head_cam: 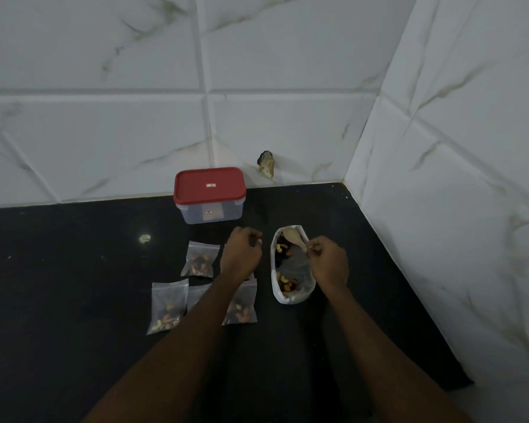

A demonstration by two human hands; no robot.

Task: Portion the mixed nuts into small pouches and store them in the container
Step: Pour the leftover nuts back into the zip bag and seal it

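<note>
A white bag of mixed nuts (292,296) lies open on the black counter. My right hand (329,261) pinches the handle of a wooden spoon (293,236) whose bowl sits over the far end of the bag. My left hand (242,250) hovers left of the bag with its fingers curled; what they hold is hidden, perhaps a pouch. Several small clear pouches with nuts lie on the counter: one far left (199,259), one near left (167,306), one under my left forearm (242,306). A clear container with a red lid (209,186) stands closed by the wall.
The black counter (74,285) ends at white marble-tiled walls behind and to the right, forming a corner. A chipped hole (267,163) marks the back wall just above the counter. A small pale speck (144,238) lies on the counter at left.
</note>
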